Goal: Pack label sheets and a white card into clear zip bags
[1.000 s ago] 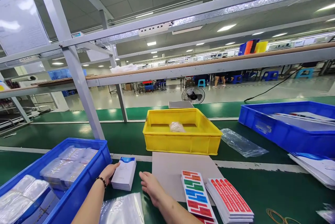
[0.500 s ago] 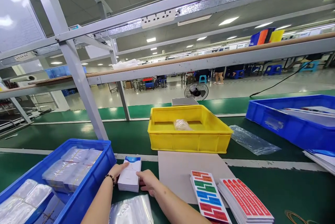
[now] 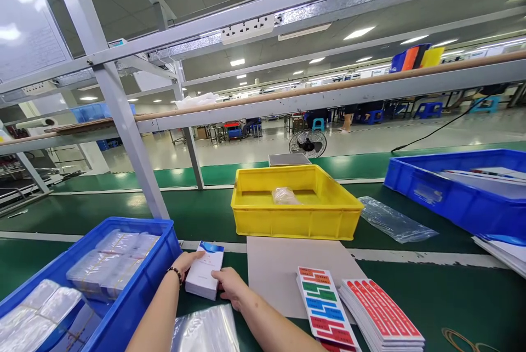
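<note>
Between my two hands sits a thick stack of white booklets [image 3: 204, 273] with a blue band along the top cover. My left hand [image 3: 188, 262], a beaded bracelet on its wrist, grips the stack's left side. My right hand [image 3: 230, 285] holds the right side, thumb on the top and the other fingers partly hidden. Just below lie clear plastic bags [image 3: 205, 331] on the green bench. Immediately left of my left hand is a blue bin [image 3: 170, 253] holding bundles of clear bags [image 3: 113, 264] tied with bands.
A yellow bin [image 3: 293, 223] with a small plastic bag inside stands on grey cardboard [image 3: 279, 280]. To the right are colourful label sheets [image 3: 326, 305], a stack of red-striped sheets [image 3: 382, 313], rubber bands [image 3: 464, 340], a flat clear bag [image 3: 394, 220] and another blue bin [image 3: 444, 193].
The booklet stack has turned slightly clockwise, its top end shifting right. Both hands stay on its sides. The view has moved very slightly.
</note>
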Tool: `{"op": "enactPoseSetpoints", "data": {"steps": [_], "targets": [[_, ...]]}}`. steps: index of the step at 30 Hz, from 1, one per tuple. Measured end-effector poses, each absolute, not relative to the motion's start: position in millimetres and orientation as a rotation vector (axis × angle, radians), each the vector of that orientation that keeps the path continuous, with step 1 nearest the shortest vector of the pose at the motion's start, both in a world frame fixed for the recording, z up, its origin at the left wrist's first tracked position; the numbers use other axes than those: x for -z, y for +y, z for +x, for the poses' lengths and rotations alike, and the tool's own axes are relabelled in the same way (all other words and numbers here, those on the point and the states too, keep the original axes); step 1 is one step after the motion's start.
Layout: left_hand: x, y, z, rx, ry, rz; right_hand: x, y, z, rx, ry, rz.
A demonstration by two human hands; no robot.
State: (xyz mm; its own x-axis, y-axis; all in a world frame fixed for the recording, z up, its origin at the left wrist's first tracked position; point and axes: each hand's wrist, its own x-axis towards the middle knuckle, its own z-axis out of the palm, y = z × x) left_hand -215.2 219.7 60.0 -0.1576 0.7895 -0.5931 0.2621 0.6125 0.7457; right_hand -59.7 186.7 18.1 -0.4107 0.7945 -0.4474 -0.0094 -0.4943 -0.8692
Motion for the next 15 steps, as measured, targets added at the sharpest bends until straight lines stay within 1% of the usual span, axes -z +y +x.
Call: {"op": "enactPoseSetpoints", "data": {"steps": [9, 12, 15], "targets": [[-71.9, 212.9, -198.0, -0.588, 1.676, 0.953, -19.0, 178.5, -50.9, -1.952, -1.056, -1.152], [-80.9, 208.5, -189.0, -0.696, 1.656, 1.034, -21.6, 174.3, -47.1, -1.913, -1.015, -1.098], [-94.9, 194.9, -175.1, -0.884, 1.592, 1.179, -35.1, 167.6, -34.0, -1.824, -0.999, -0.973]]}}
